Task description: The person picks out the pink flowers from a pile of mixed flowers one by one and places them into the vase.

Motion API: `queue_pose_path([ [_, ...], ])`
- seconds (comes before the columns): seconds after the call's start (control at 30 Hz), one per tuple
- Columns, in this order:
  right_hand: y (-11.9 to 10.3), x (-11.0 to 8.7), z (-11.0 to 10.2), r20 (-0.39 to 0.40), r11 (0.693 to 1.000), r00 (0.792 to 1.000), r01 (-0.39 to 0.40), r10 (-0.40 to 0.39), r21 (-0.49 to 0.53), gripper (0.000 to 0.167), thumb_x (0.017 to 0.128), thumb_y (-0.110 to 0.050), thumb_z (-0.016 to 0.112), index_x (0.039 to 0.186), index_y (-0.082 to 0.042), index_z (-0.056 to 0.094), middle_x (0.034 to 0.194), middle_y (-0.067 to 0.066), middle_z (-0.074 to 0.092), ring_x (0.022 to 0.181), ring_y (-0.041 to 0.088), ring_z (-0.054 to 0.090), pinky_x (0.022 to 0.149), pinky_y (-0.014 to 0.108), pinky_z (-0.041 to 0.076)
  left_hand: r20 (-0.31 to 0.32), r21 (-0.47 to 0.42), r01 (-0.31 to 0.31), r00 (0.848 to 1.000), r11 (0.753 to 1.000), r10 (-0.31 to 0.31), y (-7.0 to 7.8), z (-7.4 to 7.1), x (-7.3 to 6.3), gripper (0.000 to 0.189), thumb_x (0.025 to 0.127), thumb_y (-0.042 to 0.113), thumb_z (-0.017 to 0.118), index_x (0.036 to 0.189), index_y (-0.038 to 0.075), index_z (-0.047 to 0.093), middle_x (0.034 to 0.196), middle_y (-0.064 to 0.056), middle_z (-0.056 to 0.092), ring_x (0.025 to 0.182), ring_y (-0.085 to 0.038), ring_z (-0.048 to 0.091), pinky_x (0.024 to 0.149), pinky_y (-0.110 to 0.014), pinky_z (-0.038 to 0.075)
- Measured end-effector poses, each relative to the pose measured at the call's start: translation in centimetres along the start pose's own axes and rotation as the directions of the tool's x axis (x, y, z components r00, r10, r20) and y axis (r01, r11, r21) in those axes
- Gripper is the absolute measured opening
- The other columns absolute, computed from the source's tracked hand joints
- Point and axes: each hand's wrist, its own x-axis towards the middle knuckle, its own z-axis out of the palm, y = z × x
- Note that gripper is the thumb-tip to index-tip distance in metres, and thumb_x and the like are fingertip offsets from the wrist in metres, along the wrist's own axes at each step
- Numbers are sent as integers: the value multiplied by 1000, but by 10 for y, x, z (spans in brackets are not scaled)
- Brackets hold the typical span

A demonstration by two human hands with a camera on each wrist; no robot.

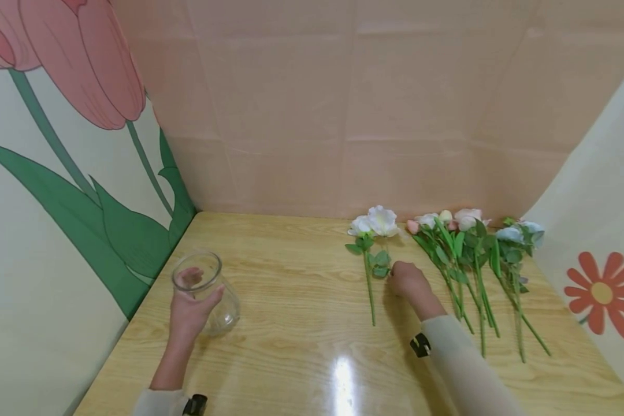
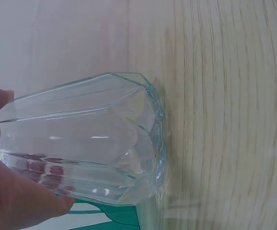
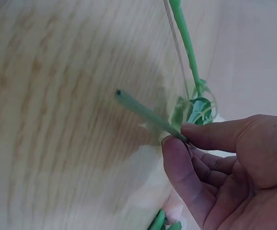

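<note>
On the left, my left hand [image 1: 188, 315] grips a clear glass vase [image 1: 225, 309] just below its rim. The left wrist view shows the vase's faceted side [image 2: 81, 129] and thick base close to the wood, with the thumb and fingers around its upper part. Toward the back, my right hand [image 1: 412, 287] pinches the stem of a white flower [image 1: 383, 221]. Seen from the right wrist, the cut end of that green stem [image 3: 145, 114] sticks out past the thumb and forefinger. Another white flower [image 1: 361, 225] lies on the table just left of it.
Right of my right hand lie several pink and white flowers [image 1: 468, 219] with long green stems. Light blue flowers [image 1: 512, 234] are at the far right. The wooden table [image 1: 291, 289] meets a pink backdrop [image 1: 291, 115] behind and printed panels at both sides.
</note>
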Motion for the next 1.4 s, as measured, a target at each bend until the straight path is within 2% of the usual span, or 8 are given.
queue_pose_path([
  [0.1,-2,-1,3,-17,1000,1000,16,-16,-19,14,92,-9,51,79,-5,54,80,14,57,69,28,53,59,38,45,12,2,11,1000,1000,-11,1,3,0,72,84,8,80,142,4,37,145,-21,45,138,-38,39,117,-56,31],
  [0.2,-4,-3,4,-18,1000,1000,15,-16,-16,13,91,-10,52,80,-4,54,80,15,58,70,30,54,60,39,45,25,0,12,1000,1000,-12,2,5,-1,72,84,8,80,142,5,37,145,-22,44,138,-37,39,118,-57,30],
  [0.37,-6,-6,4,-27,1000,999,16,-16,-15,18,91,-13,54,76,-5,56,76,14,58,66,29,54,57,38,44,34,-17,3,999,1000,-2,5,8,-3,72,84,6,80,141,3,37,145,-22,44,138,-37,39,118,-57,30],
  [0.7,0,-6,-1,-14,1000,1000,-2,2,16,24,95,-21,54,76,-6,56,72,11,58,63,26,54,55,36,43,59,-27,27,998,999,-26,5,18,-3,71,83,7,81,139,8,38,145,-21,44,139,-40,38,116,-62,30],
  [0.97,1,-12,-6,-10,1000,1000,-18,18,23,33,98,-25,53,69,-10,47,59,3,41,52,19,38,50,32,36,76,-30,29,997,999,-27,4,23,-5,71,83,9,81,140,8,38,146,-18,45,140,-35,39,118,-58,29],
  [1.13,8,-15,-8,-13,1000,1000,3,-3,19,32,100,-24,53,72,-9,49,60,2,43,53,18,39,50,31,36,75,-30,10,997,999,-7,3,26,-6,72,83,8,82,140,6,38,145,-18,45,139,-35,39,118,-56,29],
  [1.3,20,-14,-11,0,1000,1000,0,0,14,35,101,-22,51,68,-10,48,55,-2,36,49,14,31,48,29,33,77,-43,13,997,999,-9,3,29,-7,73,81,8,83,139,7,39,145,-18,46,139,-35,40,117,-57,30],
  [1.4,27,-17,-14,2,1000,1000,1,-1,12,30,101,-19,50,73,-8,50,57,-1,37,50,14,33,50,29,33,83,-61,8,997,998,-3,4,32,-7,72,81,9,83,139,6,39,145,-19,46,139,-35,40,117,-56,32],
])
